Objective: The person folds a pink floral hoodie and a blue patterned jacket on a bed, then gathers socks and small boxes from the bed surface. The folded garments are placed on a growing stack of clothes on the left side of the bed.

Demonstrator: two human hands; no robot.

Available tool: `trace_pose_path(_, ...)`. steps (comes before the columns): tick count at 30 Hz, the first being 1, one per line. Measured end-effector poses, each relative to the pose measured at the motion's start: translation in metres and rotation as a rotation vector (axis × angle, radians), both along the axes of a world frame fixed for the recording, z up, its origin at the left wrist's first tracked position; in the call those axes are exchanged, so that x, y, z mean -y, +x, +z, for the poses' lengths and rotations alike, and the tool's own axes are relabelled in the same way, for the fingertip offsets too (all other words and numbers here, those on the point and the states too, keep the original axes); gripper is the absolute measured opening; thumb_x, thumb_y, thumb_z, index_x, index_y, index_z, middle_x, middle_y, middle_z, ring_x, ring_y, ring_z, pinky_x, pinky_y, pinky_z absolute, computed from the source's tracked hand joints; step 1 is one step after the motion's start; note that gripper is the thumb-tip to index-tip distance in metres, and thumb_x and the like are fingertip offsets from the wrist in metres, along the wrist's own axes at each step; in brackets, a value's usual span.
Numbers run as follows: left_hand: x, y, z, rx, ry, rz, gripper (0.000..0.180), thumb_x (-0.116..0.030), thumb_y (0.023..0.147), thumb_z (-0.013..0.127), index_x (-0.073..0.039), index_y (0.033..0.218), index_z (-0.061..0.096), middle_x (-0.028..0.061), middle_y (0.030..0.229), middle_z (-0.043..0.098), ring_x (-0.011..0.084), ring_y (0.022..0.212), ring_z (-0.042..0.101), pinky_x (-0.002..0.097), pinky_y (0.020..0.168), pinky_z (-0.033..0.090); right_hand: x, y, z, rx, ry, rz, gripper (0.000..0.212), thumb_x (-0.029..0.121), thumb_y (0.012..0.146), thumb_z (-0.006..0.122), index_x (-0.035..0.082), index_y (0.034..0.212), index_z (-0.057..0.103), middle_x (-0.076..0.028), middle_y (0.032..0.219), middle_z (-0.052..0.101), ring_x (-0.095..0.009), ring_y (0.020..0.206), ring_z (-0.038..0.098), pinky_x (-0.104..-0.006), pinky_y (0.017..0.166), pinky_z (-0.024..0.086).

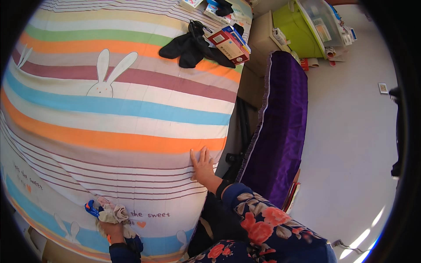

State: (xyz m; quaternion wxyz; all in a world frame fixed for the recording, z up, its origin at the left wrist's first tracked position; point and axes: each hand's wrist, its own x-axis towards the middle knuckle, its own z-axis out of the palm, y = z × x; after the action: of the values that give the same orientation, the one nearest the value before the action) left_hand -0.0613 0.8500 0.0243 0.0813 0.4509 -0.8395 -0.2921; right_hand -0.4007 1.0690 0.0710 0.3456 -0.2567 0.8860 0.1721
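Note:
A striped bed sheet (144, 160) with printed rabbits spreads under both my hands. At the lower left, my left hand (113, 231) is closed around a bunch of crumpled cloth (115, 214), beige and pale pink with a bright blue piece beside it. What kind of cloth it is cannot be made out, and it partly hides the fingers. My right hand (204, 170) rests on the sheet close to the bed's right edge, fingers spread and nothing in them.
Black crumpled cloth (188, 50) and a red-and-tan box (228, 46) lie at the bed's far right. Beside the bed runs a long piece covered in purple fringed cloth (283, 127). A lime-green bin (298, 30) stands beyond it, near a white wall (351, 144).

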Motion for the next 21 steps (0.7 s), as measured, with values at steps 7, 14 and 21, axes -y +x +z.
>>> trace_pose_path(7, 0.003, -0.004, 0.013, 0.026, 0.153, -0.005, 0.04, -0.022, 0.076, 0.062, -0.007, 0.112, 0.055, 0.0175, 0.104, 0.058, 0.034, 0.097, 0.054, 0.0387, 0.082, 0.042, -0.002, 0.003, -0.007, -0.046, -0.05, 0.008, 0.118, 0.03, 0.051, 0.082, 0.018, 0.139, 0.005, -0.034, 0.137, 0.0, -0.047, 0.128, 0.01, -0.0594, 0.09, 0.03)
trace_pose_path(14, -0.001, 0.007, 0.001, 0.116, 0.266, 0.121, 0.044, -0.017, 0.073, 0.064, -0.007, 0.114, 0.054, 0.015, 0.112, 0.055, 0.0311, 0.104, 0.051, 0.0371, 0.088, 0.039, -0.006, 0.004, -0.009, -0.13, -0.107, 0.084, 0.116, 0.035, 0.049, 0.082, 0.015, 0.138, 0.01, -0.036, 0.134, 0.012, -0.048, 0.126, 0.016, -0.058, 0.084, 0.036)
trace_pose_path(21, -0.005, 0.029, -0.014, 0.474, 0.215, 0.021, 0.059, -0.027, 0.068, 0.066, -0.01, 0.122, 0.048, 0.0138, 0.122, 0.048, 0.0325, 0.116, 0.041, 0.042, 0.1, 0.027, -0.012, 0.005, -0.012, -0.117, -0.087, 0.089, 0.113, 0.035, 0.053, 0.08, 0.014, 0.138, 0.008, -0.035, 0.135, 0.008, -0.048, 0.127, 0.014, -0.0576, 0.09, 0.032)
